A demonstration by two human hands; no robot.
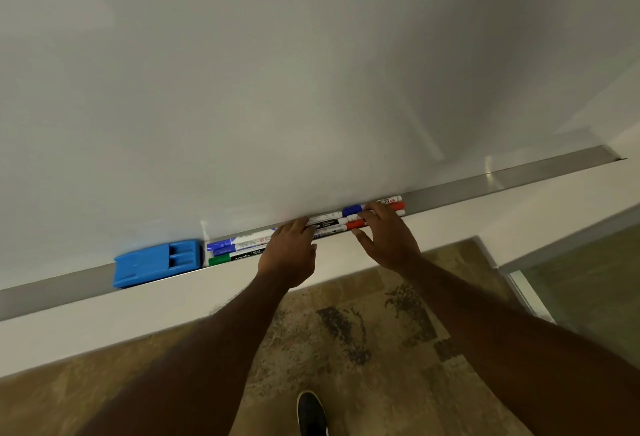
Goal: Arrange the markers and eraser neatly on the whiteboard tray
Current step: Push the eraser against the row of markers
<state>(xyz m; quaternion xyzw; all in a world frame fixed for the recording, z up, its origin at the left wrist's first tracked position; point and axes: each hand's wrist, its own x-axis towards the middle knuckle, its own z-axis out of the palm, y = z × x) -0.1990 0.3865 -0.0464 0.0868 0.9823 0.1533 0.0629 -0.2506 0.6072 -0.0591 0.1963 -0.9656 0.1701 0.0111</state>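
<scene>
Eraser (157,263) sits at the tray's (519,176) left, just beside the marker caps, apart from both hands. Markers (239,245) lie in two end-to-end groups along the tray, roughly parallel. Left hand (287,255) lies flat, fingers together, fingertips pressing barrels near the middle; not pinching anything. Right hand (384,235) is spread over the right group, thumb out at the tray's front lip, fingertips on the barrels. To do it well: keep both palms light, nudge barrels back against the board (311,72), then square the ends. Pressing unevenly would probably roll one over the lip.

Bare forearms, no sleeves; dark shoe (311,413).
</scene>
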